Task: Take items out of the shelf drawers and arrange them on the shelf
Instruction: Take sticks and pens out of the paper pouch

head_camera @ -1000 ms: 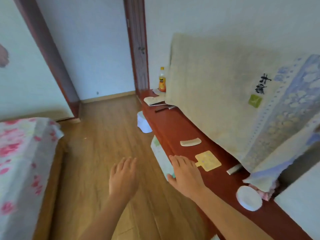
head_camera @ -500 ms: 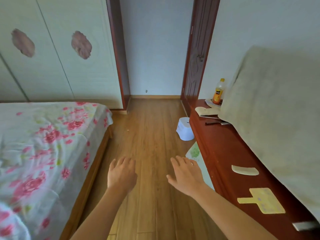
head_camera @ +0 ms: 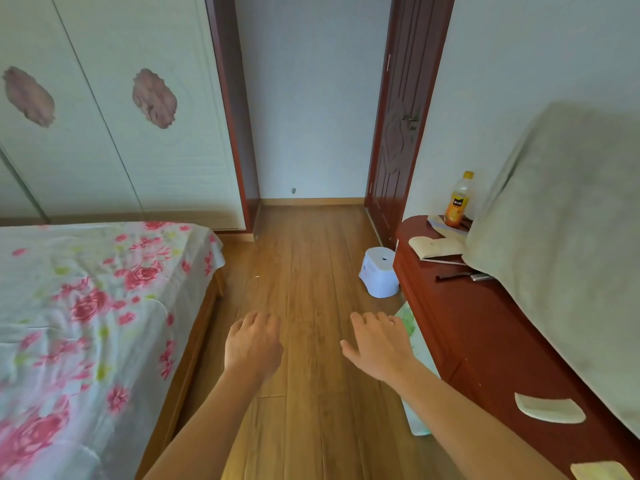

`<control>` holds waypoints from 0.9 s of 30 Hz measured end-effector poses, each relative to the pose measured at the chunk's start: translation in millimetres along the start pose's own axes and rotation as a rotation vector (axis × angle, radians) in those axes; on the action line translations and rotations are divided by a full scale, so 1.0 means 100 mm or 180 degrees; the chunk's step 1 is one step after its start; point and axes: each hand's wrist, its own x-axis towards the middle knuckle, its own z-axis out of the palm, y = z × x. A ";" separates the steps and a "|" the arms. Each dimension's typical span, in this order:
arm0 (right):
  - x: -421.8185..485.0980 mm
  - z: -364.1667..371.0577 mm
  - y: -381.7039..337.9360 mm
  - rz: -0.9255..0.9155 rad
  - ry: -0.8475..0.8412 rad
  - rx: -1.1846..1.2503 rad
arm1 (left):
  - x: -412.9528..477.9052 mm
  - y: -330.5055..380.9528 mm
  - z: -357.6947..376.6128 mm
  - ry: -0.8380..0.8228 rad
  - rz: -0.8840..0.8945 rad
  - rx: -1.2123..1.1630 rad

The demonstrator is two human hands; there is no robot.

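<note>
shelf (head_camera: 460,327), the long red-brown one by the right wall, carries a pale comb-shaped piece (head_camera: 549,408) and a flat yellow piece (head_camera: 602,472) at the near end. at the far end a bottle (head_camera: 459,199), an open book (head_camera: 436,245) and a pen (head_camera: 452,276) sit beside a draped cloth (head_camera: 561,237). the flat pieces look thin, light and stiff; on that smooth top they would likely want a fingertip pinch at one edge. the front is seen too steeply to make out drawers, so their contents are hidden. left hand (head_camera: 254,348) and right hand (head_camera: 379,348) hover over the floor, fingers relaxed, holding nothing.
</note>
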 end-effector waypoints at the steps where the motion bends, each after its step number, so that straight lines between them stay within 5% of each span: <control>1: 0.11 -0.01 0.02 -0.0001 0.0003 -0.0003 | 0.10 0.00 0.00 -0.0016 -0.0010 -0.0005; 27: 3.69 -0.04 0.91 -0.0190 0.0000 -0.0093 | 3.62 -0.26 -0.01 -0.0046 -0.0160 0.0027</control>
